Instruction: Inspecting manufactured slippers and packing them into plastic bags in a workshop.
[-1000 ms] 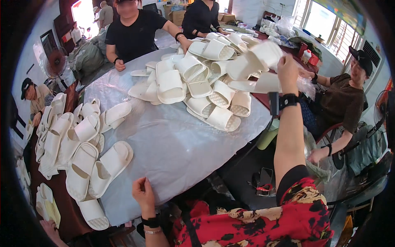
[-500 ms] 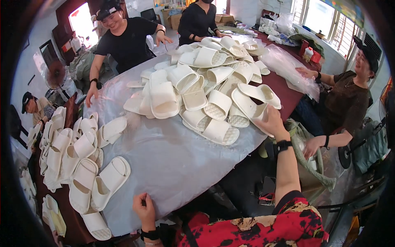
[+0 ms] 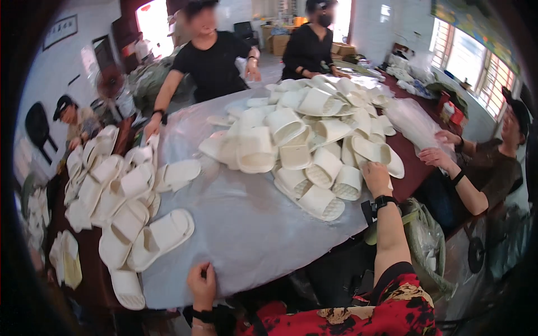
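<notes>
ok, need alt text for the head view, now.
A person's right hand is at a white slipper on the near right side of a big slipper heap, on a table covered with a greyish sheet. The left hand, loosely curled, is by the sheet's near edge. More slippers lie at left; co-workers surround the table.

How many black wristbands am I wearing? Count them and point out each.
2: one black wristband below the left hand; a second band below the right hand, which is at the slipper heap. Others may be hidden.
</notes>
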Demonstrator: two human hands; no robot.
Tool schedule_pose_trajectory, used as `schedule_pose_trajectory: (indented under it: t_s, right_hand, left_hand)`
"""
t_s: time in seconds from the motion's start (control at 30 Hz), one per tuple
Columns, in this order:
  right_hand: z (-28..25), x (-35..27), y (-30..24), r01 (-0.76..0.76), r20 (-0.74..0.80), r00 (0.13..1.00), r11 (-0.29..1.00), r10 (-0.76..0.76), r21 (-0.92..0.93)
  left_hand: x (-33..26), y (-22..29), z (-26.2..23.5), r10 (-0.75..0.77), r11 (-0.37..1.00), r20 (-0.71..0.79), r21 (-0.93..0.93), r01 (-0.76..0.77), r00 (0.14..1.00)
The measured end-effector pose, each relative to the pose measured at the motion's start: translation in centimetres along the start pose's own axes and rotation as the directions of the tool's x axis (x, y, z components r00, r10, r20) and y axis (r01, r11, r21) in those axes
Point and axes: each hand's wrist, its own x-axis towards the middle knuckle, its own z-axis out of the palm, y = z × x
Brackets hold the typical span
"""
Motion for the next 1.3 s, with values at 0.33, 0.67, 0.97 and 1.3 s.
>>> schedule_pose_trajectory:
  t_s: [0.33, 0.67, 0.97, 1.3]
  right_hand:
    - [-4.6, -3.6, 1.7, 0.040, -0.060, 0.996, 0.960, -0.059, -0.276]
    - [-9.1, -6.6, -6.4, 0.309, -0.063, 0.950, 0.950, -0.306, 0.042]
    - [-8.5, -15.5, -27.1, 0.527, -0.024, 0.705, 0.501, -0.709, 0.687]
    - [-6.3, -18.6, -29.1, 0.549, -0.131, 0.655, 0.349, -0.744, 0.760]
  left_hand:
    - [1.0, -3.1, -0.4, -0.319, 0.827, -0.064, -0.506, 0.245, 0.945]
    - [6.1, -5.5, -3.5, -0.619, -0.002, 0.322, -0.912, 0.409, 0.717]
    - [9.1, -5.4, -2.2, -0.770, 0.143, 0.200, -0.871, 0.469, 0.606]
    - [6.9, -4.9, -3.7, -0.797, 0.291, -0.112, -0.932, 0.214, 0.594]
